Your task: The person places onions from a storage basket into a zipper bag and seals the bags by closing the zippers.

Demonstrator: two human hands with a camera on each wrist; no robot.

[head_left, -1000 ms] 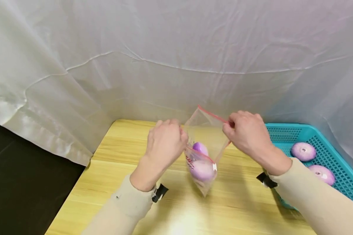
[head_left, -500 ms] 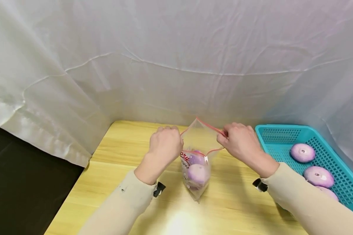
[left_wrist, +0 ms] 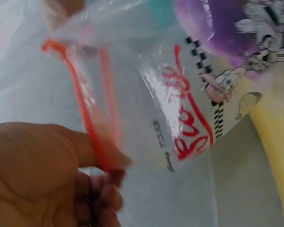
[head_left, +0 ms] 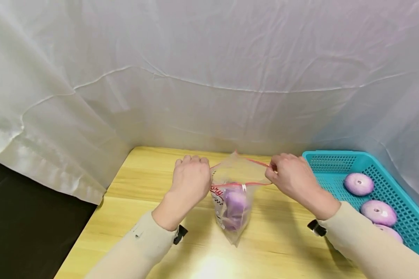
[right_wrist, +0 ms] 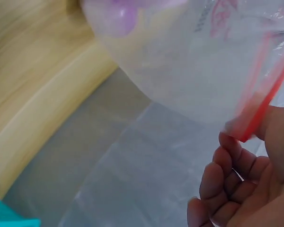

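The clear plastic zip bag with red lettering and cartoon print [head_left: 219,207] hangs between the two hands above the pale yellow wood-grain table [head_left: 146,170]; whether its lower corner touches the wood cannot be told. The left hand [head_left: 192,179] and the right hand [head_left: 295,180] each pinch one end of its red sealing strip [left_wrist: 82,104], thumb against fingers, seemingly to spread the mouth while the shiny purple rounded contents [head_left: 236,201] weigh the bottom down. At the right stands a turquoise perforated plastic basket [head_left: 335,153] with whitish-purple, onion-like rounds [head_left: 359,184]. The beige right sleeve [head_left: 373,236] crosses in front, hiding the basket's near side and part of the lowest round. A silvery-white cloth sheet [head_left: 209,46] hangs behind the table.
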